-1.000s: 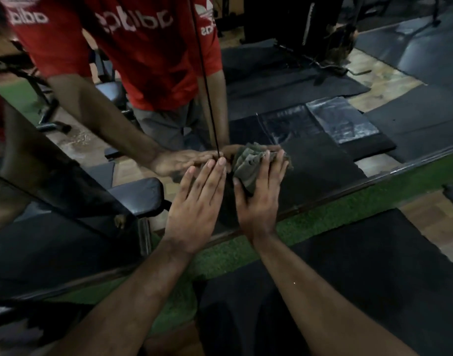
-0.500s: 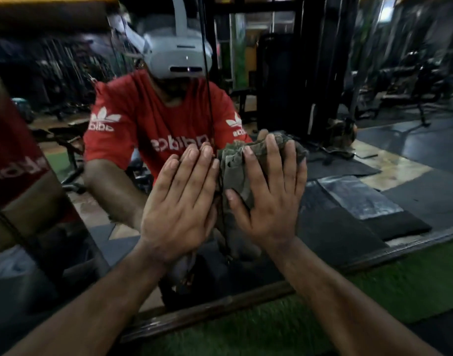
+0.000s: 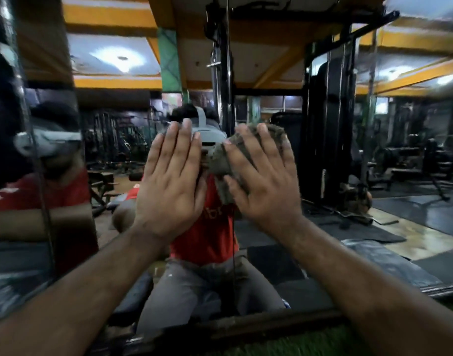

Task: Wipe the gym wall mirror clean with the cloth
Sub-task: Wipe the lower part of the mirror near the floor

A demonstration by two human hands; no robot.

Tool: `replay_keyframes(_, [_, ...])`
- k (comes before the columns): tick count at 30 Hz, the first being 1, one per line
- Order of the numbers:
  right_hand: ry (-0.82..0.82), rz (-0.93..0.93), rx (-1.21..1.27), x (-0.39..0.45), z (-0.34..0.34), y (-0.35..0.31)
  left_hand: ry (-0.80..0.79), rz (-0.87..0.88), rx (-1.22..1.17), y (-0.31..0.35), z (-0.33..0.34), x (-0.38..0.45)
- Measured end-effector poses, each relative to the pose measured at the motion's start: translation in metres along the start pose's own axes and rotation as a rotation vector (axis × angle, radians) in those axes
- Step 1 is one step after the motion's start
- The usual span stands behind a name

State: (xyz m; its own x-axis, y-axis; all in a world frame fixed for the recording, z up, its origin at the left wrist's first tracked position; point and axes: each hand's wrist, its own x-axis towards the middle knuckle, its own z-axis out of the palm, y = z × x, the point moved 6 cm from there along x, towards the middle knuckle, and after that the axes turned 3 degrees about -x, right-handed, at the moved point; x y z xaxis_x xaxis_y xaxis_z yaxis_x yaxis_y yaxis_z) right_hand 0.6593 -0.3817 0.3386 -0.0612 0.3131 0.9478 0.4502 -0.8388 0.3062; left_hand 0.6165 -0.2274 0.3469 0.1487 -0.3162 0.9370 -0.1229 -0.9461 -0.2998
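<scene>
Two hands: both up on the mirror (image 3: 348, 140), well above where they sat a second ago; the view has tilted up with them, from floor reflection to ceiling reflection.
Change: the stroke ran upward, from the bottom frame (image 3: 258, 327) region to about head height in the reflection.
Meaning: looks like a vertical pass mid-way; the lower strip near the centre seam (image 3: 229, 73) is likely covered, upper glass not yet. Judgement only, no streaks readable.
Mirror: fills the view, 12 o'clock ahead; glass blurred, cleanliness cannot be told.
Right arm: reaches in from 5 o'clock, forearm angled up-left.
Right hand (image 3: 261, 186): fingers straight and spread, palm flat, pressing the cloth onto the glass; not curled round it.
Left arm: reaches in from 7 o'clock.
Left hand (image 3: 171, 183): flat, fingers straight and close together, nothing in it, seems braced on the glass at 9 o'clock of the cloth.
Cloth (image 3: 220, 163): grey-green wad under the right hand, bulging out at 10 and 12 o'clock of the palm, just beside the left hand.
</scene>
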Motion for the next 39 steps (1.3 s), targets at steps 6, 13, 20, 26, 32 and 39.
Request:
replay_keyframes(6, [-0.056,0.11,-0.015,0.021,0.006,-0.024,0.048,-0.177,-0.003,-0.014,-0.023,-0.018])
replay_keyframes(13, [0.0,0.112,-0.052,0.042,0.008,-0.024,-0.011,-0.173,0.026,-0.033,-0.015,-0.024])
replay_keyframes(20, [0.018,0.012,-0.024,0.063,0.01,-0.032,-0.066,-0.281,0.011,-0.06,-0.039,-0.025])
replay_keyframes(26, [-0.024,-0.269,0.03,0.072,0.019,-0.079,-0.253,-0.242,0.108,-0.068,-0.042,-0.027])
replay_keyframes(32, [0.038,-0.094,-0.01,0.095,0.025,-0.107,-0.462,-0.203,0.459,-0.093,-0.093,-0.018])
replay_keyframes(39, [0.058,-0.105,0.104,0.123,0.02,-0.106,-0.815,-0.133,0.807,-0.104,-0.121,-0.009])
